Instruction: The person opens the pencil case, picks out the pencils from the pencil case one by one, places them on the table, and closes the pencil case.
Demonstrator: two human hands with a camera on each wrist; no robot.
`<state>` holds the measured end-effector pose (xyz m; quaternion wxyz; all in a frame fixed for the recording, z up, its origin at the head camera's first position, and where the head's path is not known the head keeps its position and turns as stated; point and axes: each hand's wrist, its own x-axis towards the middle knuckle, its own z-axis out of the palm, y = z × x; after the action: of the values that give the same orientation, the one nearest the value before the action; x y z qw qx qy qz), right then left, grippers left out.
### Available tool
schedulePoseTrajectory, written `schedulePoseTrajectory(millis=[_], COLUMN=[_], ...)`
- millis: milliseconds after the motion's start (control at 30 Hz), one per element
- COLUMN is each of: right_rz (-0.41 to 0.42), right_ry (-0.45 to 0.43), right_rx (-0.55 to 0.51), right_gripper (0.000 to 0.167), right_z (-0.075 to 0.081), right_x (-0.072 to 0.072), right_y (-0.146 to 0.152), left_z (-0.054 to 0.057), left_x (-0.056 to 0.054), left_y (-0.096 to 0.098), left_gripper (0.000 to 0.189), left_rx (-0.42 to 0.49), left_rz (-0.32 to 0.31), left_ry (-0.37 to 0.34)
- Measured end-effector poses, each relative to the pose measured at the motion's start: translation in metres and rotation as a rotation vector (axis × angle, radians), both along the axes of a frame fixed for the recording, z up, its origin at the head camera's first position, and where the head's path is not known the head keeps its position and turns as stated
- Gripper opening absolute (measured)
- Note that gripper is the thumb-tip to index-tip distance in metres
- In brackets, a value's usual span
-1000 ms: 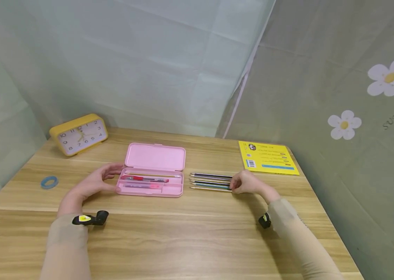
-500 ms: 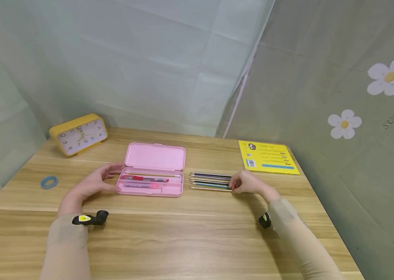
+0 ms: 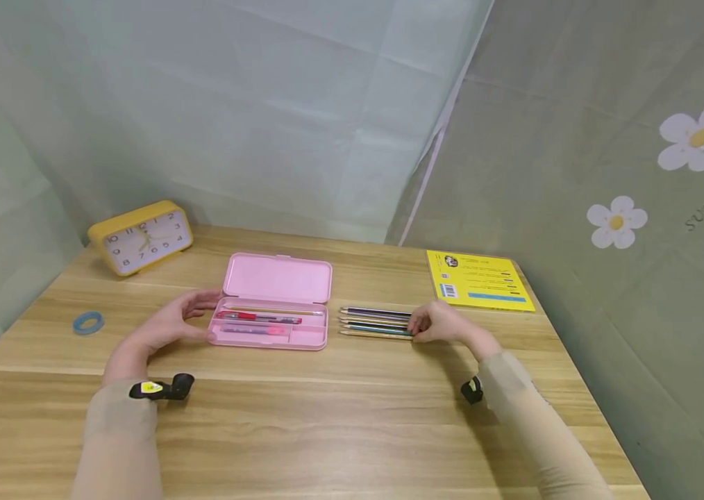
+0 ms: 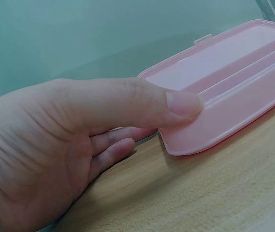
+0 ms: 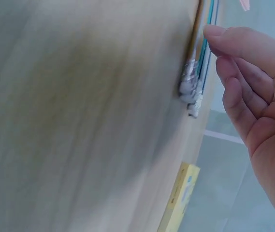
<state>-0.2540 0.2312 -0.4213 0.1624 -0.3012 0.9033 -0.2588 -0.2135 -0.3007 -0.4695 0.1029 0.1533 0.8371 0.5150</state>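
A pink pencil case (image 3: 308, 337) lies with its lid (image 3: 278, 278) raised. Inside are a pencil (image 3: 273, 310), a red pen (image 3: 246, 317) and a pen with a pink end (image 3: 255, 330). My left hand (image 3: 167, 326) holds the case's left end, the thumb (image 4: 185, 104) against the front corner and the other fingers at the back. Right of the case, several pencils (image 3: 371, 323) lie side by side, tips toward it. With thumb and forefinger, my right hand (image 3: 442, 323) pinches at the right end of the row, at a teal pencil (image 5: 204, 48); its palm hides their ends.
A yellow alarm clock (image 3: 146, 239) stands at the back left, and a blue ring (image 3: 87, 323) lies in front of it. At the back right lies a yellow book (image 3: 480, 281). Curtains (image 3: 302, 125) hang behind the wooden table (image 3: 302, 423).
My right hand has shifted very slightly left along the pencils. My left hand and the pencil case stay in place.
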Motion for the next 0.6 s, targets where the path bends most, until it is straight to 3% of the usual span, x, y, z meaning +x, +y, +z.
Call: schedulePoseTrajectory(millis=[267, 600], right_rz=[0.058, 0.149], right_ry=[0.07, 0.194], right_rx=[-0.021, -0.084], right_gripper=[0.011, 0.009], right_z=[0.013, 0.038], right_x=[-0.006, -0.017], right_y=[-0.025, -0.097], left_z=[0.002, 0.0], left_x=[-0.001, -0.001], left_y=[0.0, -0.001], left_gripper=[0.089, 0.089], left_rx=[-0.008, -0.022], left_rz=[0.0, -0.003], left_ry=[-0.009, -0.002])
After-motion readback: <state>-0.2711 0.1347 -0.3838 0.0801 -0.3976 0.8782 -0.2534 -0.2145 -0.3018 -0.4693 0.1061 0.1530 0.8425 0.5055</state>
